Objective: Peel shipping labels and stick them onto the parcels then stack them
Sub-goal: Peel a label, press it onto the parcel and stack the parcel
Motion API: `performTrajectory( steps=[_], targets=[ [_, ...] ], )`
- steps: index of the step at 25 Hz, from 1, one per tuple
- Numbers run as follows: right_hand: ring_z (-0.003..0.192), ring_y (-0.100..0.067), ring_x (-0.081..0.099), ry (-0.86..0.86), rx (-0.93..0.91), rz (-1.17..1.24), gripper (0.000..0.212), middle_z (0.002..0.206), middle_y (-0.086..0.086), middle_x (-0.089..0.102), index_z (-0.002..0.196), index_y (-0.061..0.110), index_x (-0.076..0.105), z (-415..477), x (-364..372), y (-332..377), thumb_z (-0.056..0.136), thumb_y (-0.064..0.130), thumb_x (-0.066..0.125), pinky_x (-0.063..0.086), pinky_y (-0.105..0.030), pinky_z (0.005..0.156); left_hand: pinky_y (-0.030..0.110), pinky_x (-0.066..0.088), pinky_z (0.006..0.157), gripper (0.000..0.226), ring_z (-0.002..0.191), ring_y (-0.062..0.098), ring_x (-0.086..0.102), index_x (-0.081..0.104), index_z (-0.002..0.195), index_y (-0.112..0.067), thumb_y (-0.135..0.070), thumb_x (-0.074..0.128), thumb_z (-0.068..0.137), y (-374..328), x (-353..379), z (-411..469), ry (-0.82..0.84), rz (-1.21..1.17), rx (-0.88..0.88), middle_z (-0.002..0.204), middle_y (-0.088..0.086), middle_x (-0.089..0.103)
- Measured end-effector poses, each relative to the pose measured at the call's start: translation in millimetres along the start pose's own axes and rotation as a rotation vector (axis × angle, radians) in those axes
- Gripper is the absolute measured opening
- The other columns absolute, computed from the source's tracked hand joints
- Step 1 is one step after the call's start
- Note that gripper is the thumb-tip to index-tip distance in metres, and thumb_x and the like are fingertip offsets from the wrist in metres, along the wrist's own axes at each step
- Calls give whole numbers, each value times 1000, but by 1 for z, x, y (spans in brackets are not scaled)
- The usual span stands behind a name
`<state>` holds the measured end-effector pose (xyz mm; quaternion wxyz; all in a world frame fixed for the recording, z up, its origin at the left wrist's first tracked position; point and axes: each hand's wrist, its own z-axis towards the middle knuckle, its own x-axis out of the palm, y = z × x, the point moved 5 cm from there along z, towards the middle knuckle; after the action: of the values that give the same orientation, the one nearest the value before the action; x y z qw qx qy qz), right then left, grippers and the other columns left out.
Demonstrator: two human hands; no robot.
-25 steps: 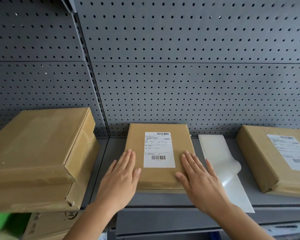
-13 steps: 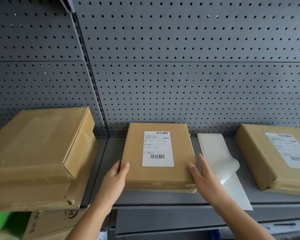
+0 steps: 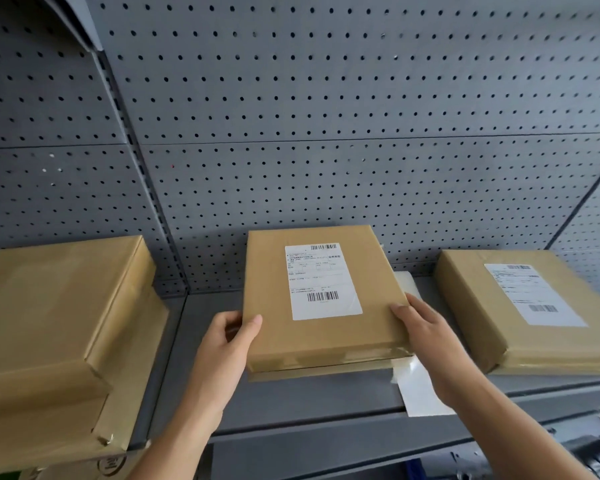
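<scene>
Since half a second earlier, both hands had lifted the labelled parcel (image 3: 321, 299) off the shelf (image 3: 291, 403). My left hand (image 3: 227, 344) and right hand (image 3: 426, 336) clamped its opposite edges to keep it level, presumably bound for the stack (image 3: 523, 306) right of it.

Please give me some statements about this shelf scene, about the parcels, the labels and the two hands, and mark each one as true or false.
1. The left hand and the right hand grip opposite sides of the flat brown cardboard parcel in the middle. True.
2. That middle parcel has no label. False: a white shipping label with barcodes is stuck on its top.
3. The brown parcel on the right also carries a white label. True.
4. The brown parcels stacked on the left show a label on top. False: the top face is plain.
5. A white backing sheet lies on the grey metal shelf, partly under the right hand. True.
</scene>
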<state>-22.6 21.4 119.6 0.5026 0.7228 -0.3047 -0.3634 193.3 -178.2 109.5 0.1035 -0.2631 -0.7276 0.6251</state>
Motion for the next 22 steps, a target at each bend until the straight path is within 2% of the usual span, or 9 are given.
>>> performTrajectory(
  steps=[3,6,12,14,20,22],
  targets=[
    [97,-11,66,-119,-60,47,18,103,11,74,105,36,70,1,-48,19,98,31,54,51,-33,83,16,39,70,20,95,-5,61,61,111,-26,-39,64,96,-28,35,-7,81,-14,58,106,-14,69],
    [100,-15,64,-265,-110,71,21,109,5,71,115,31,67,3,-110,32,97,29,57,48,-31,78,13,40,68,25,87,-10,63,60,111,-23,-40,66,94,-55,89,-14,223,-30,124,105,-13,69],
    [91,-23,66,-494,-165,148,16,104,-10,74,101,22,74,6,-241,29,91,20,62,51,-40,83,20,45,74,34,100,6,66,58,111,-22,-51,63,94,-86,211,-33,489,-4,176,110,-8,70],
    [91,-23,67,-542,-151,163,15,104,-9,75,98,23,75,11,-277,20,90,20,63,52,-39,83,24,48,77,35,102,10,67,58,109,-21,-53,61,94,-92,247,-35,530,10,196,111,-6,71],
    [105,-26,67,-595,-57,158,23,109,-4,73,109,24,73,39,-351,-16,90,27,62,53,-42,98,18,43,68,30,94,6,62,55,102,-22,-51,57,97,-98,326,-41,586,95,239,107,-2,67],
    [107,-27,67,-589,-24,152,21,110,-5,73,106,25,74,50,-365,-28,89,28,62,53,-44,100,15,41,67,28,93,2,59,54,100,-23,-51,56,98,-92,346,-39,603,136,243,107,-2,64]
  ],
)
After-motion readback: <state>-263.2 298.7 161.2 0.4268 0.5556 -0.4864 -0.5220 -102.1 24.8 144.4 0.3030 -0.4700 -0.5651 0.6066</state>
